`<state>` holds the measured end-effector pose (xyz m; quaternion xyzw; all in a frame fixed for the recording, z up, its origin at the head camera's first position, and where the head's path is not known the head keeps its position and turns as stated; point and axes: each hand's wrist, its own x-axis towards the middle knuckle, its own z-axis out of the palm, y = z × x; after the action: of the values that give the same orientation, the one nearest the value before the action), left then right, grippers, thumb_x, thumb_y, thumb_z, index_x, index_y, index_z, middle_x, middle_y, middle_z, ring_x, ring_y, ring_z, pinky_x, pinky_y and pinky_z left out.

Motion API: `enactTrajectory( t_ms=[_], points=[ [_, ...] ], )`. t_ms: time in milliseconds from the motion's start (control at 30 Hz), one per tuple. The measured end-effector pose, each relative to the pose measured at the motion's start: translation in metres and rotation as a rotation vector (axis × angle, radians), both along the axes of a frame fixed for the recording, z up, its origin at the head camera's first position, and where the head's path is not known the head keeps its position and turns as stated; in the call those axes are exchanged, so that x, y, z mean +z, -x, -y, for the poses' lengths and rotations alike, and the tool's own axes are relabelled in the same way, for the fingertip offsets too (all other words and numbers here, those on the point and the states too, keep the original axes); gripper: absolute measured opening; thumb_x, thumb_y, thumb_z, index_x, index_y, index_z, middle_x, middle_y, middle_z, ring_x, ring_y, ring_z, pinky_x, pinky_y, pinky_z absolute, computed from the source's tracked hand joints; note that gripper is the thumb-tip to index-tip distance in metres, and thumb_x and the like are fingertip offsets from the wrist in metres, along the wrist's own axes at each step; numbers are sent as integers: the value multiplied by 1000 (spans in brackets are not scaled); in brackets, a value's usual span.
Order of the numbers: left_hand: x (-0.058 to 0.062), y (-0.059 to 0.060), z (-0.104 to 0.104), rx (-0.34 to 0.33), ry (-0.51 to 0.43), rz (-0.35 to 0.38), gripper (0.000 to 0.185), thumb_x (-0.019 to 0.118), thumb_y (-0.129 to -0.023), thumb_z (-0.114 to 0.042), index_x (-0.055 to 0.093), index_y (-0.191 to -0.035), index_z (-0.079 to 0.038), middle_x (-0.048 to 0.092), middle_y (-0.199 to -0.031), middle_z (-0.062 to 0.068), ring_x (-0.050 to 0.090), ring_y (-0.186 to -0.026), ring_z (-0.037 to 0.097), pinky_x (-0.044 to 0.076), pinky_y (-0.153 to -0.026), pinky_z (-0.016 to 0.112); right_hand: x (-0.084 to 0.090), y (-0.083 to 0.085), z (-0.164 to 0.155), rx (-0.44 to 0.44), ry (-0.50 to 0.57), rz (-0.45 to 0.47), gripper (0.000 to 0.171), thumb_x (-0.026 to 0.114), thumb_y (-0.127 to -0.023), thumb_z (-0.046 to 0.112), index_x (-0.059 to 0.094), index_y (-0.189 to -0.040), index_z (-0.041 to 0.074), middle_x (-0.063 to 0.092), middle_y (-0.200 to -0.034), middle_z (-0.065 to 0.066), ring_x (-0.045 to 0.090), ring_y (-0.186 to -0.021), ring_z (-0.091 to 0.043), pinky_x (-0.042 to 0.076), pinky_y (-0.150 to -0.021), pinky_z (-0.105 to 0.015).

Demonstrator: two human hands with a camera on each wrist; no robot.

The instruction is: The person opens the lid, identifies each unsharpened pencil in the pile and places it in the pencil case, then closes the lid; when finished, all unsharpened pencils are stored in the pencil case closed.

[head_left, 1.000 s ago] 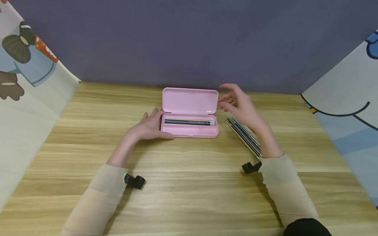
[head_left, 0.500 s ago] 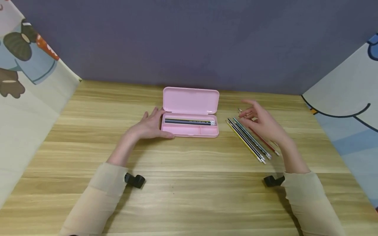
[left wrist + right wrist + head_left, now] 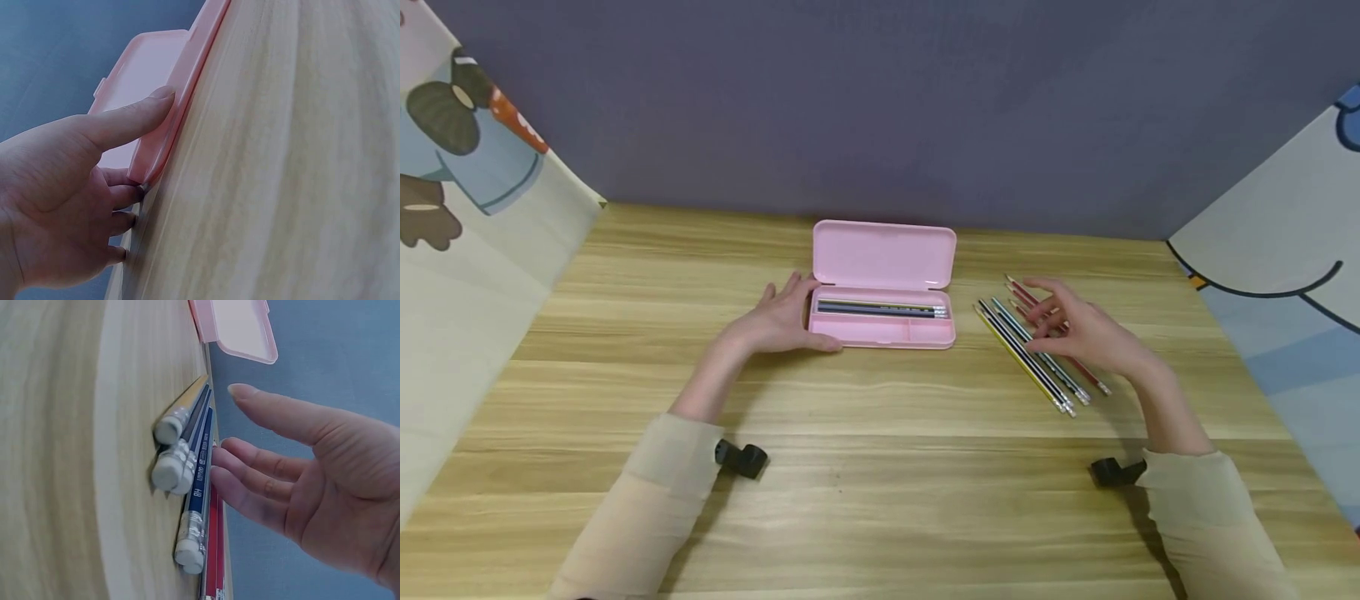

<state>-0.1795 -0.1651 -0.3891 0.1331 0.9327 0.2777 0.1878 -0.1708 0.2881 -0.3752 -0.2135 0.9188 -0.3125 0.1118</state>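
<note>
Loose pencils (image 3: 1027,357) lie on the bench (image 3: 887,467), right of the pink case (image 3: 883,257). The right hand (image 3: 1088,333), thumb and fingers apart, holds none; the left hand (image 3: 775,323), spread, touches the case. Picking up pencils seems the step; next, pinch one.

The left arm (image 3: 647,492) slants up from 7 o'clock toward 1, and the left wrist (image 3: 706,392) turns the left hand (image 3: 767,329) toward 2. That hand lies back upward in a firm holding grip, its thumb (image 3: 818,341) reaching out to 3 o'clock, its fingers (image 3: 125,222) bent and slightly fanned. The right arm (image 3: 1213,508) comes up from 5 o'clock toward 11; the right wrist (image 3: 1167,408) angles the right hand (image 3: 1090,335) toward 10. Its thumb (image 3: 281,414) stands nearly straight at 9 o'clock, well apart from the half-bent fingers (image 3: 250,499), and the grasp is unfilled.
</note>
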Motion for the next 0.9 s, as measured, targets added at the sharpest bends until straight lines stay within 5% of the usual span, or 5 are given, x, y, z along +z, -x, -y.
enactTrajectory(
  t_ms=[267, 667, 900],
  points=[
    [0, 0, 0, -3, -1, -5, 113, 82, -81, -53, 17, -164, -12, 0, -173, 24, -8, -161, 43, -6, -130, 65, 0, 0, -1, -4, -20, 67, 90, 81, -89, 14, 26, -161, 11, 63, -127, -21, 67, -103, -28, 59, -79, -23],
    [-1, 0, 0, 4, -3, 5, 113, 81, -81, -54, 16, -164, -13, -1, -173, 24, -9, -161, 44, -5, -129, 66, -6, 5, -2, 26, -83, 14, 82, 83, -81, -3, 43, -153, 6, 67, -112, -15, 67, -92, -21, 59, -78, -23],
    [-1, 0, 0, 7, -1, 8, 113, 81, -82, -54, 16, -164, -13, -2, -173, 24, -9, -160, 46, -4, -129, 67, -6, 5, 0, 22, -111, 28, 74, 82, -84, 1, 48, -149, 4, 67, -109, -13, 66, -91, -17, 57, -77, -20]
  ],
)
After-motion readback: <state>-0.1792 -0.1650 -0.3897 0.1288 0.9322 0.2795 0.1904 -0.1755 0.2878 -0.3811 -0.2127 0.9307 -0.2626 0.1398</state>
